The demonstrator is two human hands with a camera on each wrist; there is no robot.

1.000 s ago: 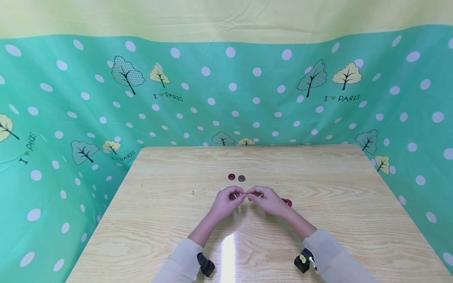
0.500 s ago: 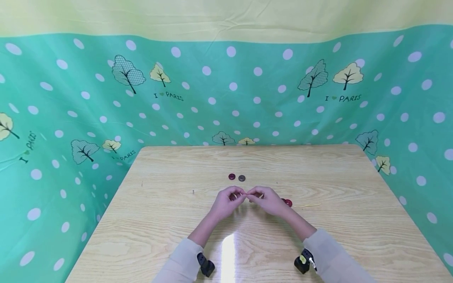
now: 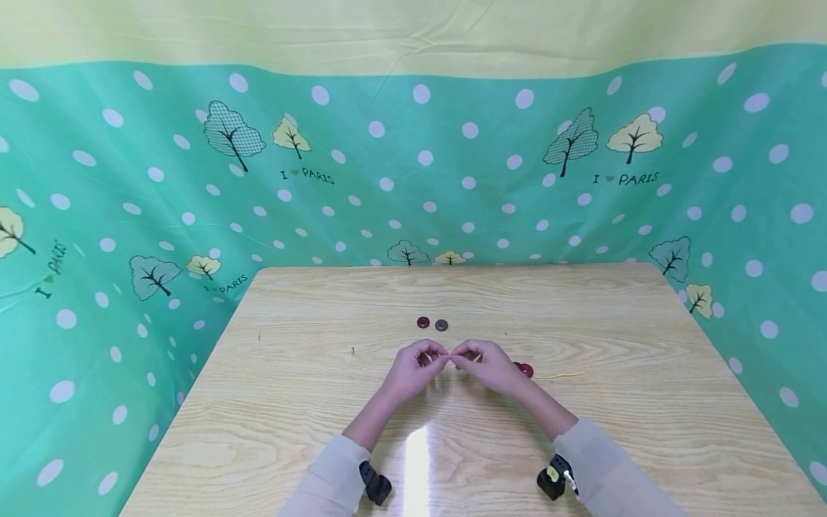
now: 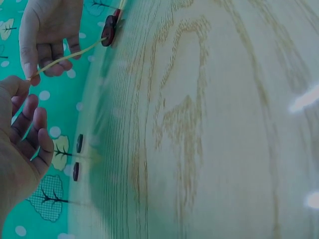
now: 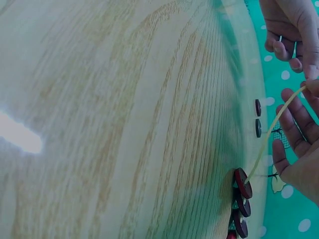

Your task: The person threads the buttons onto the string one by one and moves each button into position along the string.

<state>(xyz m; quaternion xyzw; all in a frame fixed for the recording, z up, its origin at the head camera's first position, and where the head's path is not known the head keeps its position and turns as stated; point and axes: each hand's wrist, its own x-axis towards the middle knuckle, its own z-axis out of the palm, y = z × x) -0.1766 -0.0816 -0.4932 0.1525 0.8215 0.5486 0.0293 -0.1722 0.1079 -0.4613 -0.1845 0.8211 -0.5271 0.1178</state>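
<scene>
Over the middle of the table, my left hand (image 3: 412,368) and right hand (image 3: 489,369) meet fingertip to fingertip. Thumb and index finger of each pinch the end of a thin yellow cord (image 5: 271,127), the other fingers loosely bent. From there the cord runs down to several dark red buttons (image 5: 242,183) threaded on it, which lie overlapping on the table. In the head view my right wrist partly hides these red buttons (image 3: 527,370), and the cord's tail trails off to their right. The very tip is hidden between the fingertips.
Two loose buttons, one dark red (image 3: 423,323) and one grey (image 3: 441,325), lie side by side just beyond the hands on the wooden table (image 3: 310,424). A green dotted curtain (image 3: 362,187) hangs around the table's back and sides.
</scene>
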